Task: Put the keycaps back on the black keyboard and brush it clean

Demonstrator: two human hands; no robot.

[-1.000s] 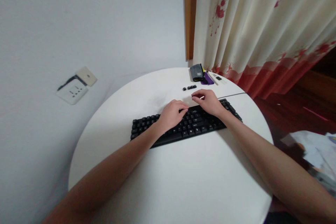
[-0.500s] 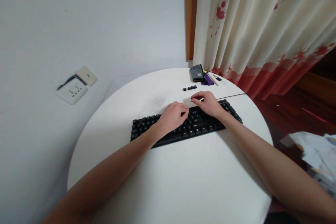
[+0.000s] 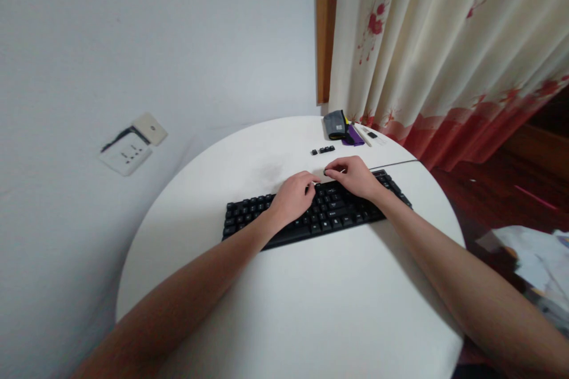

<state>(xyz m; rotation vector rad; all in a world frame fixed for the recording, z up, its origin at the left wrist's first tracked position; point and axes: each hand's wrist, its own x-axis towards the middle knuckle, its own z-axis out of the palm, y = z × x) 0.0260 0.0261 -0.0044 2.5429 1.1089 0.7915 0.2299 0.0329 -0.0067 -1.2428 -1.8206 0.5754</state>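
Observation:
A black keyboard (image 3: 284,237) lies on the white round table (image 3: 284,308). Over its upper middle rests my left hand (image 3: 294,192), the index finger stretched forward and the thumb apart from it, with nothing visible between them. My right hand (image 3: 354,176) is above the keyboard's back edge, thumb and index finger pinched on a small black keycap (image 3: 326,172). Beyond the hands, several loose black keycaps (image 3: 326,148) stand in a short row on the table. Part of the keys is hidden under both hands.
At the table's far edge lie a grey folded cloth item (image 3: 335,125), a purple piece (image 3: 354,136) and a thin white stick (image 3: 361,135). A cable (image 3: 395,163) runs rightward from the keyboard. A wall socket (image 3: 127,154) is at left, a curtain (image 3: 413,59) behind.
My left thumb has drawn back from the index finger, which now reaches forward. The right hand keeps its pinch with the keycap, nearly in place. The view has shifted slightly.

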